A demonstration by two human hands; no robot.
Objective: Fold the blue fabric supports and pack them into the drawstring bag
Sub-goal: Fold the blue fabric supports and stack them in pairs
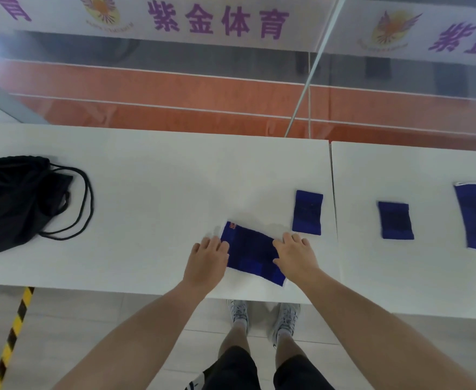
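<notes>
Your left hand (pixel 207 260) and right hand (pixel 295 256) press flat, fingers straight, gripping nothing, on the rectangular blue fabric support (pixel 252 256) by the white table (pixel 146 206) edge. An uneven push could skew the fold or slide it off.

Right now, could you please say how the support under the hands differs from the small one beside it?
The near support is larger than the small support. The near support lies slanted under the left hand and right hand; the small support lies straight, untouched. Both are blue.
</notes>
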